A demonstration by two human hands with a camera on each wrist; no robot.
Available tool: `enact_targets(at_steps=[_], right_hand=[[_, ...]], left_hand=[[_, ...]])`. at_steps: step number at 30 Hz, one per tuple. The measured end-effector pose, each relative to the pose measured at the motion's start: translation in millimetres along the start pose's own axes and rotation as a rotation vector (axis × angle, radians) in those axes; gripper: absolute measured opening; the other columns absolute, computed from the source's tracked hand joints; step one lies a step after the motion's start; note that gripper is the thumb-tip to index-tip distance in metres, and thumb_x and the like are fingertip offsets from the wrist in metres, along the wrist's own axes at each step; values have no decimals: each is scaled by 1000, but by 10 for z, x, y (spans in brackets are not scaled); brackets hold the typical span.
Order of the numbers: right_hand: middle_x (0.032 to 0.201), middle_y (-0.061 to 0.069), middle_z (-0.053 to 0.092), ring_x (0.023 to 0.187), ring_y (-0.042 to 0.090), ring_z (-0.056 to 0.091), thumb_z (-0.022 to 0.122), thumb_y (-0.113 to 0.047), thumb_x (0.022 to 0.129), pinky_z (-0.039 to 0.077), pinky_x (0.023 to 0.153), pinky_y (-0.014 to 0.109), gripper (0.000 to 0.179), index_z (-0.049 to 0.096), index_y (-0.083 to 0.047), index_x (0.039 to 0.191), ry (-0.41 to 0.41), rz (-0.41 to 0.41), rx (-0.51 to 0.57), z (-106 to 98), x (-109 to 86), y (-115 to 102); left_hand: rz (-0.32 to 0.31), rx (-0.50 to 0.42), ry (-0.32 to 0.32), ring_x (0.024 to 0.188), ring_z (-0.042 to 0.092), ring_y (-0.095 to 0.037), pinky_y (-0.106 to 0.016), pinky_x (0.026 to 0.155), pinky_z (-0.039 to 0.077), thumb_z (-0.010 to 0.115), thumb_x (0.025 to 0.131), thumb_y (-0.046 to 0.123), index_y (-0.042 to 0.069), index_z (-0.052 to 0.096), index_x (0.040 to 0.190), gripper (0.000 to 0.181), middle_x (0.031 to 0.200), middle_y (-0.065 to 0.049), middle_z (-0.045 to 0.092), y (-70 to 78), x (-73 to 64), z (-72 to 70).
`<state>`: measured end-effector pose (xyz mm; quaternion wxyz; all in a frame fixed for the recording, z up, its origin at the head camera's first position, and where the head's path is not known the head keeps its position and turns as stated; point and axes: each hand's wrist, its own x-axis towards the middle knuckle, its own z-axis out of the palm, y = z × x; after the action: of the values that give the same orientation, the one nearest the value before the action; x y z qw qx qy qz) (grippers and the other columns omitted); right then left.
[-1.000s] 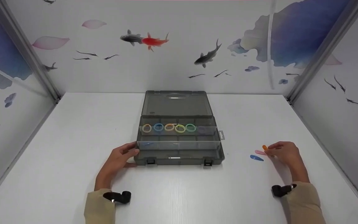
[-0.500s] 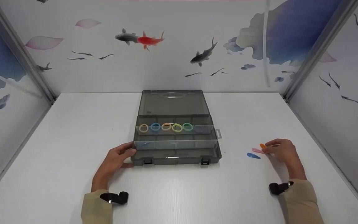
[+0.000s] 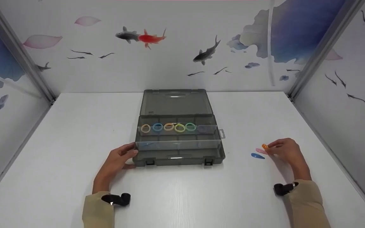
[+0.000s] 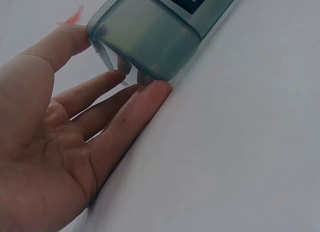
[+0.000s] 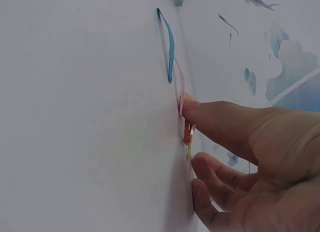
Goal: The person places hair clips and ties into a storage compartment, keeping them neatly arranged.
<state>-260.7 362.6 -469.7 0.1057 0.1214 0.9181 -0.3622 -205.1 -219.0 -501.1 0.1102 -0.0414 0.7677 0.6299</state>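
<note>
A translucent grey compartment box (image 3: 179, 156) stands unlatched, its lid (image 3: 176, 103) folded back. My left hand (image 3: 115, 160) holds its front left corner; in the left wrist view the thumb is at the upper edge and the other fingers are against the side of the box (image 4: 150, 36). To the right of the box, my right hand (image 3: 285, 152) pinches an orange snap hair clip (image 5: 189, 134), thumb tip on it, index finger mostly hidden. Beside it lie a pink hair clip (image 3: 260, 151) and a blue hair clip (image 3: 257, 155). A yellow clip (image 5: 188, 153) shows under the orange one.
Several coloured rings, such as a blue ring (image 3: 157, 127) and a yellow ring (image 3: 180, 128), sit along the rear row of the box. A blue piece (image 3: 147, 144) lies in the middle row. White walls with painted fish (image 3: 150, 38) enclose the white table (image 3: 176, 196).
The orange clip has tilted up slightly in my right fingers. My left hand stays at the box corner. The whole view has shifted a little.
</note>
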Motion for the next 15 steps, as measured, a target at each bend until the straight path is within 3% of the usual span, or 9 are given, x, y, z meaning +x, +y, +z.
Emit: enact_targets(at_steps=[4,11,15], right_hand=[[139,32,52,121,43,51,71,-23,92,50,97,49,39,67,1,123,3,-9,-1,14,-3,3],[136,30,56,115,38,53,71,-23,92,48,88,39,39,66,0,123,14,-1,18,11,-21,3],[137,31,54,114,38,52,72,-23,92,49,88,41,38,67,-1,122,5,4,-1,-1,-22,-18]], left_hand=[[-9,11,6,144,42,-34,-37,93,60,63,99,31,9,42,152,61,160,-15,39,2,-16,0],[5,-5,-7,144,40,-35,-37,91,61,62,100,30,6,40,153,62,160,-18,36,24,-15,-4],[4,12,1,144,41,-36,-37,91,61,61,100,29,6,40,153,61,160,-18,38,41,-15,-3]])
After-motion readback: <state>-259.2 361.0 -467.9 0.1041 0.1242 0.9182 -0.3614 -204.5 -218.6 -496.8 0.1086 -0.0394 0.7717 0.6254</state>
